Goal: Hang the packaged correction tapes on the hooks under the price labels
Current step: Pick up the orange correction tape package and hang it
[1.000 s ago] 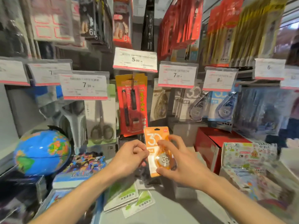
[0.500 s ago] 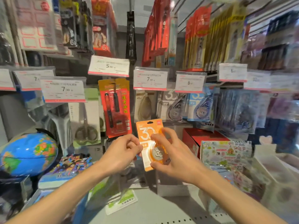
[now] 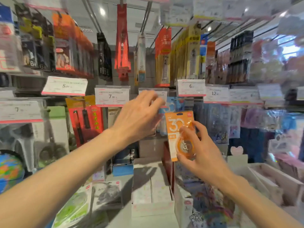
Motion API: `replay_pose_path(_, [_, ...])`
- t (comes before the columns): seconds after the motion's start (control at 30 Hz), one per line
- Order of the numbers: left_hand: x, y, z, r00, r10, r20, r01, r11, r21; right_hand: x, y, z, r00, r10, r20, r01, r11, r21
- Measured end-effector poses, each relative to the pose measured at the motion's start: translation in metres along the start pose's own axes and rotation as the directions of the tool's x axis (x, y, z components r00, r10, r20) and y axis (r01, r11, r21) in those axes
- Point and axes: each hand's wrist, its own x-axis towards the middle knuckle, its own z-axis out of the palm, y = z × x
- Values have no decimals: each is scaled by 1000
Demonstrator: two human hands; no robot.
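Note:
My right hand (image 3: 199,150) grips an orange packaged correction tape (image 3: 176,127), held upright in front of the hanging goods, its hang hole at the top. My left hand (image 3: 139,116) is raised, fingers reaching at the price label (image 3: 162,93) above the blue correction tape packs (image 3: 172,104) that hang on a hook; whether the fingers pinch the label is blurred. A second label marked 7 (image 3: 111,97) sits to the left. More correction tape packs, green (image 3: 74,206) and grey (image 3: 107,194), lie on the shelf below.
A red pen pack (image 3: 85,119) and scissors pack (image 3: 52,129) hang at left, a globe (image 3: 9,171) at the far left. White boxes (image 3: 153,190) and sticker packs (image 3: 210,203) stand on the shelf. Dense rows of hanging goods fill the upper pegs.
My left hand let go of the orange pack and rose to the price label. My right hand carried the pack up and to the right, and my view tilted upward.

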Motion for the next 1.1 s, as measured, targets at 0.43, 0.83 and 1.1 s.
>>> replay_pose_path(0.43, [70,-7,28,992,102,-72,-100,995,29,7,12,-18,993,-53,-109,55,998,16])
replay_pose_path(0.83, [66,-9,25,996,75,-40,-75,997,4,23,3,-20,991,-34,-128,39,999,37])
replay_pose_path(1.1, [65,-9,21,996,89,0,-89,996,31,29,3,-14,999,6,-51,-5,1000,20])
